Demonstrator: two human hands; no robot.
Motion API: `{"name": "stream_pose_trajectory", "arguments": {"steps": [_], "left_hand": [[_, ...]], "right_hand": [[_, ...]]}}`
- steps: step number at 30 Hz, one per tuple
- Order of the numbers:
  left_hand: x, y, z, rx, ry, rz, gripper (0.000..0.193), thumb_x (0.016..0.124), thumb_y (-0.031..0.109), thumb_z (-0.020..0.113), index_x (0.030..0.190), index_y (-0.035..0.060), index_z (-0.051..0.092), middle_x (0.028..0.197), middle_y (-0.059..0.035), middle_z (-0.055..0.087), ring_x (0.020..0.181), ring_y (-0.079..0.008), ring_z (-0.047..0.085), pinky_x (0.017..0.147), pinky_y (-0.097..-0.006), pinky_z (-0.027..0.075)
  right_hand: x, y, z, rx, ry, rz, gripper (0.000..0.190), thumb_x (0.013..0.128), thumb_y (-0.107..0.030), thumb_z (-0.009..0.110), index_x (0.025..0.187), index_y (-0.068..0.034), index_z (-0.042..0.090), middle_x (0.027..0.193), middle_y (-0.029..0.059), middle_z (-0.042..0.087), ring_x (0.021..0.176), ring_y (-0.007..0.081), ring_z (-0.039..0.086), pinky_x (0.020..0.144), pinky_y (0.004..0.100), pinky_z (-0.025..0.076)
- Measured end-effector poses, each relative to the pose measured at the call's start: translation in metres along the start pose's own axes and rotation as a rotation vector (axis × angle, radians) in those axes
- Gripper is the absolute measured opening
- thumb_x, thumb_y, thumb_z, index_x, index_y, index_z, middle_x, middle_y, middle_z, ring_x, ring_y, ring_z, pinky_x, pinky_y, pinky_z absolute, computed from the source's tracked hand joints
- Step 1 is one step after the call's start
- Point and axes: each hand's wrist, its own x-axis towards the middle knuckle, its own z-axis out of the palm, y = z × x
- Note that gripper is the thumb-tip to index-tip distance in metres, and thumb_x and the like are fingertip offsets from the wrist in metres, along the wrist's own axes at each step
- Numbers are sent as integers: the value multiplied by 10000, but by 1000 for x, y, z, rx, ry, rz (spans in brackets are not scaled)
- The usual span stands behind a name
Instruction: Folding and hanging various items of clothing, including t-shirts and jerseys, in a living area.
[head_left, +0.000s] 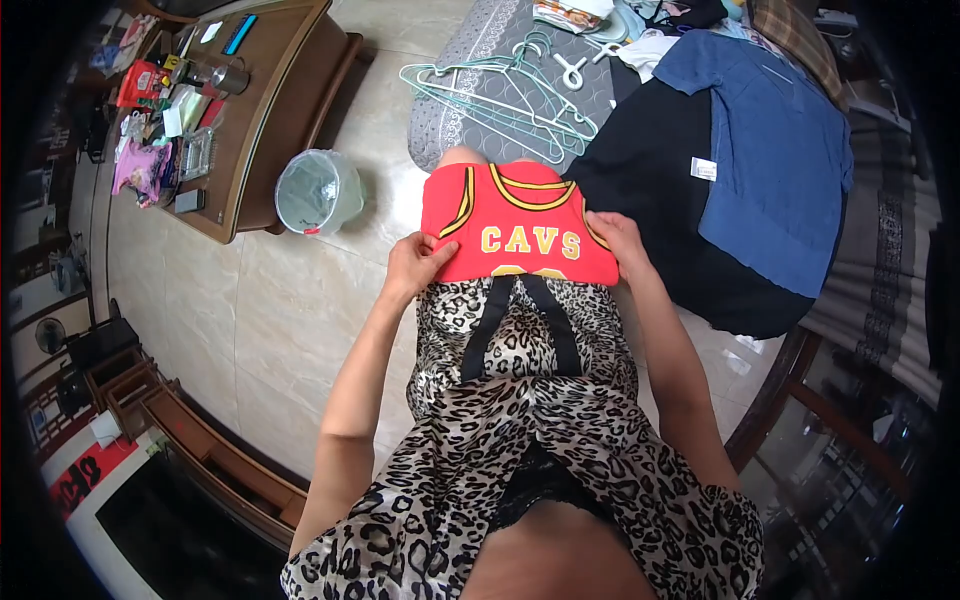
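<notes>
A red sleeveless basketball jersey (525, 217) with yellow lettering and black-and-yellow trim lies over my lap, its lower part folded under or out of sight. My left hand (421, 262) pinches its left edge below the armhole, thumb on top. On the opposite side my right hand (619, 236) grips the edge by the other armhole, its fingers partly hidden. Just beyond the jersey, several white and green clothes hangers (510, 97) lie in a tangle on a grey quilted cover (480, 45).
A blue short-sleeved shirt (780, 165) lies on black fabric (645, 150) to the right. Folded clothes (574, 13) sit at the far edge. On the left stand a lined waste bin (319, 191) and a brown wooden table (277, 75) bearing packets and a metal cup (229, 79).
</notes>
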Motion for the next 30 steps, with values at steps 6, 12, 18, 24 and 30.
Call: {"name": "stream_pose_trajectory", "arguments": {"steps": [6, 12, 18, 24, 30], "left_hand": [[29, 27, 10, -49, 142, 82, 377, 754, 307, 818, 894, -8, 665, 787, -64, 668, 682, -83, 601, 617, -240, 497], [79, 53, 30, -407, 12, -142, 335, 700, 250, 852, 825, 0, 668, 739, -39, 650, 630, -102, 590, 572, -245, 472], [90, 154, -10, -519, -153, 236, 182, 820, 200, 758, 914, 56, 699, 774, 0, 662, 660, -62, 573, 591, -217, 451], [8, 263, -110, -563, 6, 944, 231, 874, 69, 663, 1095, 12, 629, 958, -4, 656, 850, -74, 590, 777, -220, 468], [-27, 198, -129, -172, -19, 966, 182, 742, 1, 670, 920, 9, 634, 887, -18, 631, 882, -97, 579, 827, -261, 459]], "right_hand": [[48, -21, 8, 384, -39, 128, 370, 855, -166, 715, 1148, 19, 586, 1007, 109, 671, 959, 200, 651, 857, 331, 501], [35, -51, 18, 390, -261, 89, 229, 923, -101, 610, 1109, 33, 596, 1058, 136, 674, 937, 218, 674, 860, 347, 537], [-10, -152, -4, 58, -103, -449, 179, 920, -129, 633, 1068, -29, 643, 924, 34, 684, 760, 93, 640, 695, 239, 512], [-104, -256, -19, 283, -211, -1011, 205, 920, -56, 615, 1110, 17, 629, 988, 50, 663, 871, 97, 613, 796, 240, 476], [-140, -227, -9, -82, -340, -1059, 215, 795, 31, 664, 1009, 15, 669, 998, 68, 664, 947, 129, 598, 841, 278, 469]]}}
